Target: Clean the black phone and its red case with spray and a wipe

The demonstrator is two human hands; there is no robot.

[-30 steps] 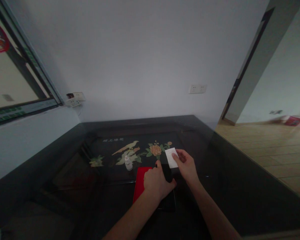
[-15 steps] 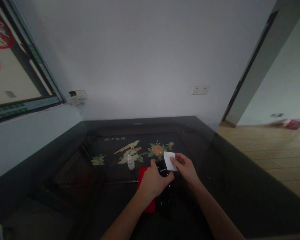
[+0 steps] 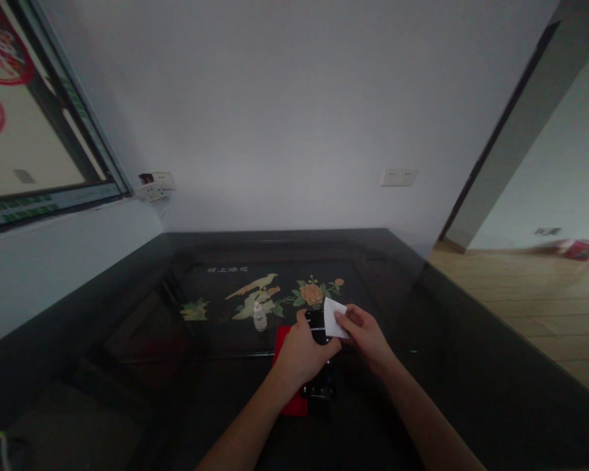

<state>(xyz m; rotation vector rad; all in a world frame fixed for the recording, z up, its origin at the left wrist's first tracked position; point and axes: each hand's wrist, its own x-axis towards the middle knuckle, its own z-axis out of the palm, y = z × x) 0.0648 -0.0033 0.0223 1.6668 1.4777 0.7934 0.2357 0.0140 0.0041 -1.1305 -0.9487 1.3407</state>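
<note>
My left hand (image 3: 302,353) is wrapped round a black phone-like device (image 3: 318,325) and holds it tilted up above the dark table (image 3: 451,366). My right hand (image 3: 366,333) pinches a small white cloth or paper (image 3: 332,317) against the upper part of the device. A red flat sheet (image 3: 287,369) lies on the table under my left hand, partly hidden by it. A small clear dropper bottle (image 3: 260,316) stands upright just left of the device.
The table has a glass top over a dark panel painted with a bird and flowers (image 3: 275,294). White wall sockets (image 3: 398,176) sit on the wall behind. A window (image 3: 24,144) is at left, a doorway and wooden floor (image 3: 535,288) at right.
My left hand has lifted the black device off the table and tilted it up. My right hand has brought the white piece left onto the device.
</note>
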